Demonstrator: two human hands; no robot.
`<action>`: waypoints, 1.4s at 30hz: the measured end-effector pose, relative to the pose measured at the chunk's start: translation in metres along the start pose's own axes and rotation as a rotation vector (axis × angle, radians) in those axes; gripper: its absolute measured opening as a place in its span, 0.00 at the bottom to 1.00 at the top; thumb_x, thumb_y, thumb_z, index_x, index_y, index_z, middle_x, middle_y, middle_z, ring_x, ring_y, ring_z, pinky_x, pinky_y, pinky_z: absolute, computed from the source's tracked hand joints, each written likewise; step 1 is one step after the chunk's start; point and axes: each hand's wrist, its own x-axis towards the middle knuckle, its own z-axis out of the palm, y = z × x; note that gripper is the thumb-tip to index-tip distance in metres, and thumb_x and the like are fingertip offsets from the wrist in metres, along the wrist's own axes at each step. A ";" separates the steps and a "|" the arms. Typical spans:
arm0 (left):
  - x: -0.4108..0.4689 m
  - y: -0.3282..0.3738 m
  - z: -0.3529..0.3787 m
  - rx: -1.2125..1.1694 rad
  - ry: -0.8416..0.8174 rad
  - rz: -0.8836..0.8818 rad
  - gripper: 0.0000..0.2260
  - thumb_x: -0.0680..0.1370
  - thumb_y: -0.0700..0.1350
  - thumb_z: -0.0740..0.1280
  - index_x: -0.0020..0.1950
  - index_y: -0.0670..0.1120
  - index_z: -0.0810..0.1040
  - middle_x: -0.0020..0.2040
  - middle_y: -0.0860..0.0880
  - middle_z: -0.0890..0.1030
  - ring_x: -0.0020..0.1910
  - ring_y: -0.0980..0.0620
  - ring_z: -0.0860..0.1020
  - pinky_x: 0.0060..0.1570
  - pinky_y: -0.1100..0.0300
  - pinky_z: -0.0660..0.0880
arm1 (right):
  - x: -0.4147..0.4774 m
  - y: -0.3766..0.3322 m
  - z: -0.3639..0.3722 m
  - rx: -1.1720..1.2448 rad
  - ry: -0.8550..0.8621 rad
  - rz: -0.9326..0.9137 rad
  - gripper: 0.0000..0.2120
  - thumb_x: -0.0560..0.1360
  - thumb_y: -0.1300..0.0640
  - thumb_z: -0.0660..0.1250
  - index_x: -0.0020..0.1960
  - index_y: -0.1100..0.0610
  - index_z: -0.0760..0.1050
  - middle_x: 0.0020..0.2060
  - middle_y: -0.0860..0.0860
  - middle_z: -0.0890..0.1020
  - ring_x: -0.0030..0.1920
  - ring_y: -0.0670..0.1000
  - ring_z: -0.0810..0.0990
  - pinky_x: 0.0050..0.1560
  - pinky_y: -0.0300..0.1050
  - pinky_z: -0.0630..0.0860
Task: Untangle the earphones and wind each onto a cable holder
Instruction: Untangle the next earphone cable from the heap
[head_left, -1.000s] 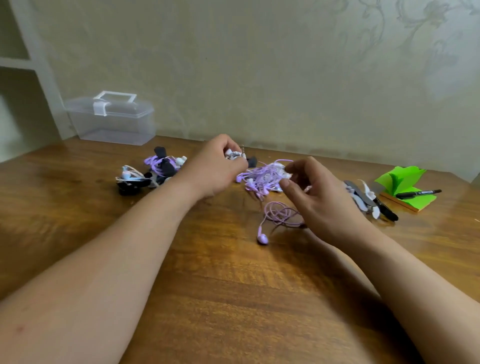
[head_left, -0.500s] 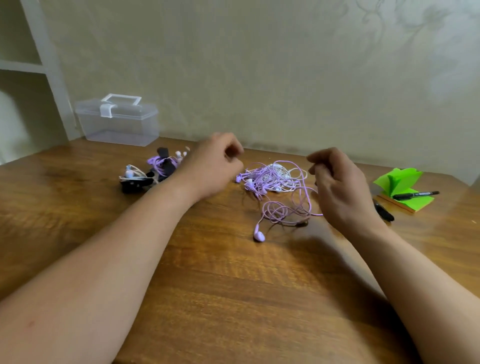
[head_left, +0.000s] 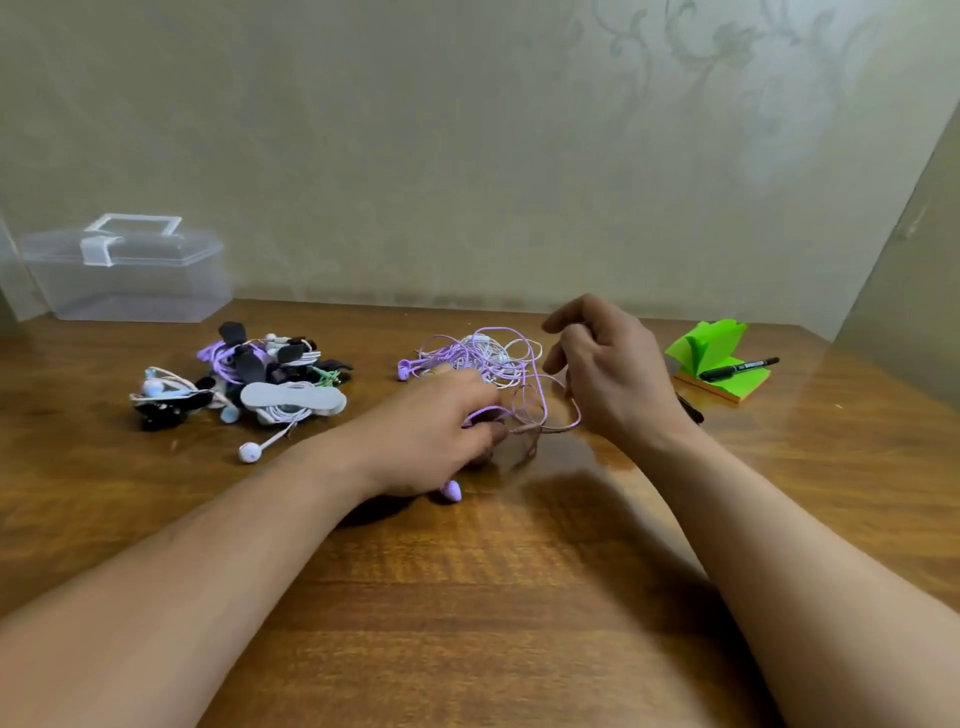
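A tangle of purple and white earphone cables (head_left: 483, 358) lies on the wooden table (head_left: 467, 597), in the middle. My left hand (head_left: 431, 431) lies low over its near side, fingers curled round a purple cable loop; a purple earbud (head_left: 451, 491) pokes out below the hand. My right hand (head_left: 608, 374) hovers at the tangle's right side with fingers loosely curled, a strand of cable running by its fingers. To the left sits a heap of wound earphones on black and grey cable holders (head_left: 249, 384), with one white earbud (head_left: 249, 452) trailing out.
A clear plastic box with a handle (head_left: 124, 270) stands at the back left against the wall. A green sticky-note pad (head_left: 719, 364) with a black marker (head_left: 737, 368) lies at the right. A dark object is partly hidden behind my right wrist.
My left hand has come down from the tangle's left edge onto the near cable loops and taken hold of a purple loop. The right hand stays raised beside the tangle. The camera has shifted.
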 end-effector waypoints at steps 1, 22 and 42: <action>0.000 0.001 -0.001 -0.032 0.040 -0.011 0.07 0.83 0.50 0.65 0.46 0.51 0.77 0.44 0.51 0.76 0.44 0.58 0.74 0.39 0.51 0.80 | 0.001 0.001 -0.001 0.019 0.024 0.008 0.13 0.78 0.62 0.58 0.48 0.49 0.79 0.35 0.48 0.85 0.34 0.42 0.79 0.37 0.42 0.71; 0.008 0.002 -0.053 -1.305 0.573 -0.051 0.11 0.81 0.42 0.59 0.42 0.42 0.76 0.39 0.43 0.80 0.40 0.45 0.79 0.46 0.53 0.80 | -0.005 -0.005 -0.003 -0.015 -0.146 -0.165 0.06 0.82 0.51 0.70 0.47 0.52 0.82 0.35 0.42 0.82 0.37 0.42 0.77 0.39 0.40 0.71; -0.001 0.017 -0.071 -1.272 0.710 0.004 0.19 0.87 0.53 0.55 0.42 0.44 0.74 0.31 0.45 0.55 0.29 0.48 0.50 0.28 0.63 0.54 | -0.022 -0.030 0.002 -0.213 -0.043 -0.465 0.21 0.79 0.36 0.62 0.60 0.51 0.79 0.55 0.45 0.82 0.59 0.50 0.78 0.59 0.51 0.71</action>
